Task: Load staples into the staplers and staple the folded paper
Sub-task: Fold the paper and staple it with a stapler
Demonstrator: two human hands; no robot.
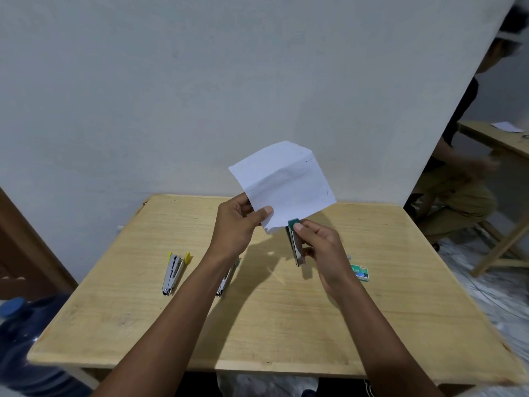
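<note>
A pale wooden tabletop point(286, 316) stands against a plain grey-white wall point(171, 81), lit evenly with soft shadows. At 3 o'clock the wall ends at a corner, and beyond it a seated person point(458, 181) faces a second wooden table point(498, 138) on a marbled floor point(492, 287). A blue water jug point(25, 339) sits at 8 o'clock, brown woodwork point(23, 247) above it.

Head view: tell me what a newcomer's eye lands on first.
First, the folded white paper held up above the middle of the wooden table, pinched by the left hand. Next, the green-topped stapler in the right hand, set at the paper's lower edge. Then a yellow-tipped stapler lying open on the table at left, and a green staple box at right.
</note>
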